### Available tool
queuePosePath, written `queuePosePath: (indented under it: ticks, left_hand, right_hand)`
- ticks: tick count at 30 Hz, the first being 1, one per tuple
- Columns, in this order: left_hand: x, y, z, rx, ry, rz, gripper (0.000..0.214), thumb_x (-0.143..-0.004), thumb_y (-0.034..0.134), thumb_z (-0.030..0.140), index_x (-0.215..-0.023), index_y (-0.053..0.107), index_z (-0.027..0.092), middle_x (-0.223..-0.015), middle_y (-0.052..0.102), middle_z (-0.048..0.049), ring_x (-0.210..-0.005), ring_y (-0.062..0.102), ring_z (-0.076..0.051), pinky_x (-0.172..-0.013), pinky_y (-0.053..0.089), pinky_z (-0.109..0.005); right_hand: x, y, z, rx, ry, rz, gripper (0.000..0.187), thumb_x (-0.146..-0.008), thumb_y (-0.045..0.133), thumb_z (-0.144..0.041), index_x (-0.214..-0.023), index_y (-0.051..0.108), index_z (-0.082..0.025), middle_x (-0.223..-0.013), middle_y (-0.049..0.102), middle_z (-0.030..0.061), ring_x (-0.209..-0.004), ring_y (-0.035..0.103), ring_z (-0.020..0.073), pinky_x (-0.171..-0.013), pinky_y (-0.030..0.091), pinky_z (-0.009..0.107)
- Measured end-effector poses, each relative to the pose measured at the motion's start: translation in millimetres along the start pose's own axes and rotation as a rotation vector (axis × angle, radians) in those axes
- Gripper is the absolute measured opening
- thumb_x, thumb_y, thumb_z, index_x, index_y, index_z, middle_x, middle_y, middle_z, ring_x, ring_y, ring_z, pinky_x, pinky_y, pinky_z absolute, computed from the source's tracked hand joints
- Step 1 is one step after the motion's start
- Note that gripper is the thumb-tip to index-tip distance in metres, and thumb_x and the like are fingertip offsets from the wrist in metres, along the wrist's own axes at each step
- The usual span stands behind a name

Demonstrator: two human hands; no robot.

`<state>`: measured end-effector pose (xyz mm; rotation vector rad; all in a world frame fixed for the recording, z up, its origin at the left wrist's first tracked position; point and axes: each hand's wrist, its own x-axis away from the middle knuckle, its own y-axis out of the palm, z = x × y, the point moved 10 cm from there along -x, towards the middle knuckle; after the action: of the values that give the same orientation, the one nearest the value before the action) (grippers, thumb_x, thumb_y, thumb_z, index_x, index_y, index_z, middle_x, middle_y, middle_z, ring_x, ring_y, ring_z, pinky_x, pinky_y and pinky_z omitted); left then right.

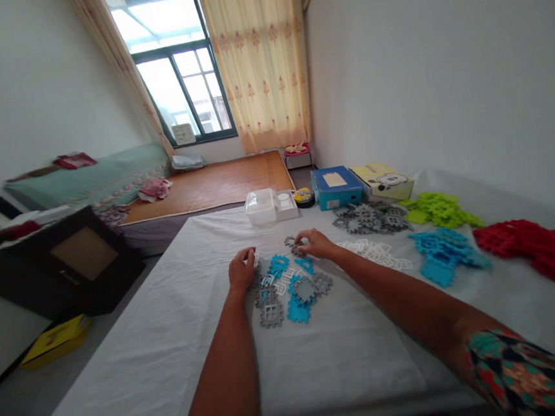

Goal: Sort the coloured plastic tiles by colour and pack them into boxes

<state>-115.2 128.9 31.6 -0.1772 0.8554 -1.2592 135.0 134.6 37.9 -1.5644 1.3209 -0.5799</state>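
My right hand [314,243] pinches a grey notched building tile [290,242] at the far side of a loose pile on the table. My left hand [242,270] is at the pile's left edge with its fingers curled together. Something whitish shows by its fingertips, too small to make out. Between and below the hands lie blue notched tiles [279,266], grey tiles [271,315] and small white window-frame pieces [280,288], some overlapping.
Along the table's right are heaps of grey tiles [370,217], white frames [373,252], lime green pieces [440,210], blue pieces [449,251] and red pieces [538,247]. Behind stand a clear plastic box [260,207], a round tin [304,198], a blue box [337,188] and a yellow box [383,182].
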Motion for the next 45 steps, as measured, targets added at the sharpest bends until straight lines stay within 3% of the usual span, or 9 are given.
queuePosePath:
  ticks: [8, 11, 14, 19, 22, 31, 35, 42, 45]
  left_hand:
    - [-2, 3.0, -2, -0.012, 0.018, -0.009, 0.033, -0.088, 0.046, 0.037, -0.099, 0.071, 0.02, -0.101, 0.074, -0.0072, -0.093, 0.068, -0.021, -0.089, 0.051, -0.035]
    - [-3, 5.1, -4, -0.021, 0.009, -0.019, 0.033, -0.089, 0.046, 0.037, -0.099, 0.071, 0.02, -0.101, 0.074, -0.0073, -0.092, 0.069, -0.021, -0.088, 0.051, -0.035]
    - [-2, 5.0, -3, -0.019, 0.011, -0.02, 0.033, -0.089, 0.046, 0.037, -0.1, 0.071, 0.02, -0.102, 0.074, -0.0075, -0.092, 0.069, -0.021, -0.088, 0.052, -0.035]
    - [0, 2.7, -1, -0.015, 0.008, -0.014, 0.032, -0.089, 0.046, 0.037, -0.1, 0.071, 0.02, -0.102, 0.074, -0.0072, -0.093, 0.068, -0.02, -0.089, 0.051, -0.034]
    - [1, 3.0, -1, -0.01, -0.003, -0.02, 0.032, -0.089, 0.046, 0.037, -0.1, 0.07, 0.02, -0.103, 0.074, -0.0066, -0.093, 0.069, -0.02, -0.09, 0.051, -0.033]
    - [0, 4.3, 0, -0.018, -0.003, -0.032, 0.03, -0.088, 0.047, 0.036, -0.099, 0.071, 0.021, -0.103, 0.074, -0.0056, -0.095, 0.068, -0.02, -0.09, 0.051, -0.033]
    - [0, 6.2, -1, -0.03, -0.004, -0.051, 0.031, -0.088, 0.046, 0.036, -0.1, 0.071, 0.02, -0.103, 0.074, -0.0067, -0.094, 0.069, -0.02, -0.09, 0.05, -0.034]
    - [0, 9.2, 1, -0.04, 0.004, -0.053, 0.032, -0.088, 0.046, 0.036, -0.099, 0.071, 0.021, -0.103, 0.074, -0.0062, -0.097, 0.068, -0.02, -0.091, 0.05, -0.034]
    - [0, 10.2, 1, -0.032, -0.009, -0.053, 0.032, -0.088, 0.046, 0.036, -0.099, 0.071, 0.021, -0.103, 0.074, -0.0065, -0.096, 0.068, -0.021, -0.091, 0.05, -0.034]
  right_hand:
    - [36, -139, 138, 0.213, 0.375, 0.43, 0.042, -0.077, 0.069, -0.041, -0.114, 0.063, -0.021, -0.115, 0.066, 0.0115, -0.112, 0.053, 0.0329, -0.088, 0.045, 0.045]
    - [39, -162, 149, 0.289, 0.361, 0.497, 0.053, -0.081, 0.064, -0.043, -0.124, 0.058, -0.014, -0.125, 0.06, 0.0182, -0.117, 0.05, 0.0351, -0.094, 0.041, 0.048]
    - [26, -135, 116, 0.238, 0.167, 0.409, 0.044, -0.087, 0.058, -0.036, -0.124, 0.059, -0.012, -0.125, 0.062, 0.0169, -0.113, 0.055, 0.0303, -0.099, 0.04, 0.043]
    - [14, -28, 38, 0.095, -0.098, 0.026, 0.04, -0.083, 0.063, -0.026, -0.122, 0.062, -0.019, -0.118, 0.067, 0.0107, -0.107, 0.06, 0.0234, -0.094, 0.045, 0.035]
    - [14, 12, 11, 0.088, -0.161, -0.096, 0.05, -0.079, 0.062, -0.016, -0.128, 0.059, -0.022, -0.128, 0.062, 0.0092, -0.113, 0.057, 0.0231, -0.097, 0.043, 0.035]
    - [4, 21, 2, 0.093, -0.228, -0.219, 0.049, -0.071, 0.069, -0.021, -0.12, 0.064, -0.018, -0.119, 0.064, 0.011, -0.11, 0.056, 0.0232, -0.097, 0.041, 0.034]
    - [10, -13, 34, 0.084, -0.124, -0.079, 0.05, -0.07, 0.073, -0.027, -0.118, 0.064, -0.016, -0.115, 0.062, 0.0126, -0.104, 0.059, 0.0225, -0.091, 0.045, 0.031]
    - [35, -134, 135, 0.21, 0.239, 0.348, 0.041, -0.082, 0.064, -0.036, -0.116, 0.063, -0.013, -0.113, 0.064, 0.0157, -0.104, 0.06, 0.0263, -0.093, 0.045, 0.037]
    - [43, -161, 152, 0.239, 0.298, 0.426, 0.037, -0.086, 0.06, -0.033, -0.117, 0.063, -0.014, -0.114, 0.066, 0.0163, -0.104, 0.06, 0.0266, -0.093, 0.044, 0.038]
